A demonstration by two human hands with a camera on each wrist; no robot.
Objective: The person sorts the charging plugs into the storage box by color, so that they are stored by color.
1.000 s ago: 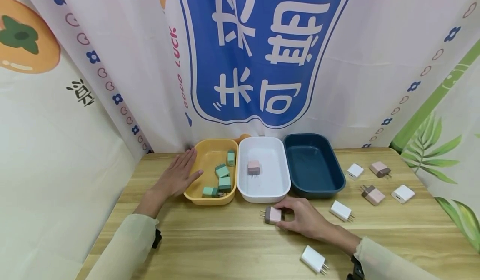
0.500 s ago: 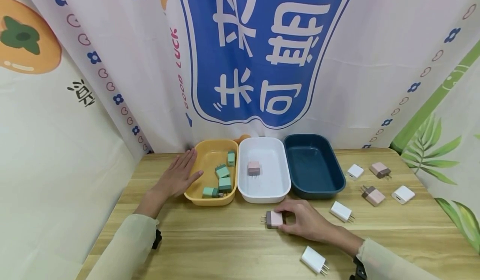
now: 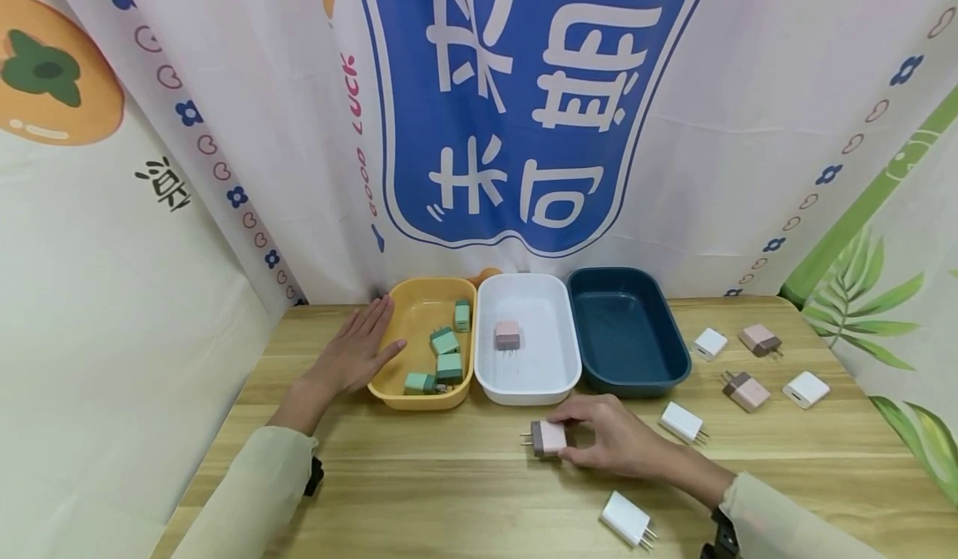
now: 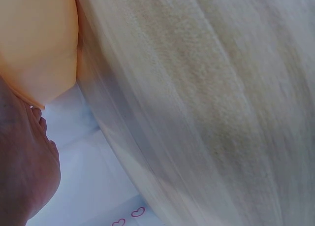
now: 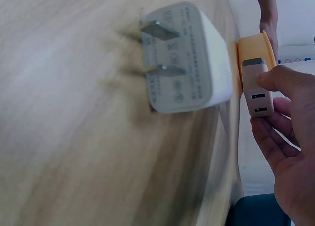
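My right hand (image 3: 609,438) pinches a pink and brown charger plug (image 3: 550,438) between thumb and fingers, in front of the white tray. In the right wrist view, two USB ports show on this charger (image 5: 257,88). My left hand (image 3: 352,358) rests on the left rim of the yellow tray (image 3: 410,318), fingers extended. Several green charger plugs (image 3: 445,341) lie inside the yellow tray. One pink charger plug (image 3: 507,334) lies in the white tray (image 3: 535,372). In the left wrist view, the left hand (image 4: 29,157) touches the yellow tray's side.
A dark blue tray (image 3: 623,326) stands right of the white one, with nothing in it. White chargers (image 3: 627,519) and two pink ones (image 3: 747,391) are scattered on the wooden table (image 3: 419,501) at right. A printed curtain (image 3: 696,168) hangs behind the trays.
My right hand has shifted slightly toward me with the pink charger, mostly in the first half second. My left hand has kept its place on the yellow tray.
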